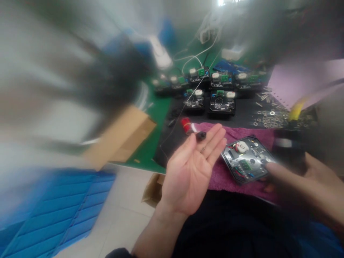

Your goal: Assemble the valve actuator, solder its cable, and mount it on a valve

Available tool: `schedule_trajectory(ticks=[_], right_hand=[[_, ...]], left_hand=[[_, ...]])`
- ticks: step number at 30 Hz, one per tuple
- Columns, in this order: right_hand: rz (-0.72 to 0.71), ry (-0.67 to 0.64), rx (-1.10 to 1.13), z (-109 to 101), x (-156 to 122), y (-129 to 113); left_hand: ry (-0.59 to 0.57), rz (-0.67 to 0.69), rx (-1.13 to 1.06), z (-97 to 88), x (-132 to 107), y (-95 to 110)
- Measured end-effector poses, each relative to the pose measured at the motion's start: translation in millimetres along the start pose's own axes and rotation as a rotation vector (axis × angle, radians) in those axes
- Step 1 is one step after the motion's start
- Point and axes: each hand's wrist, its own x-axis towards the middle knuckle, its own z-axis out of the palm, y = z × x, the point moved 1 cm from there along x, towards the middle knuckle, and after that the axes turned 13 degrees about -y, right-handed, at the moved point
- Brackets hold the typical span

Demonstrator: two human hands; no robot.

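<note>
My left hand is palm up with its fingers stretched out. A small black cylindrical part sits between its thumb and index finger. On the fingers lies a small metal screw. To the right, my right hand, blurred, has its thumb over the edge of a circuit board unit in a dark square housing, tilted above a purple cloth. A blurred black object with a pale band is beside that hand; whether the hand also grips it is unclear.
Several similar board units stand on a black mat. Loose washers and metal pins lie at the right near a pink sheet. A red-capped item is by the cloth. Left are a cardboard box and blue padding.
</note>
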Motion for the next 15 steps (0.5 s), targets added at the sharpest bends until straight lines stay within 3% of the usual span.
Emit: schedule_trajectory(ticks=[4,15], right_hand=[[0.061,0.03,-0.03,-2.8,-1.1,-1.5],[0.045,0.03,-0.015,-4.3,-1.4,2.1]], left_hand=[[-0.035,-0.017,-0.026,4.3,-4.1,1.4],[-0.063,-0.039,-0.023,6.4,-7.9,2.8]])
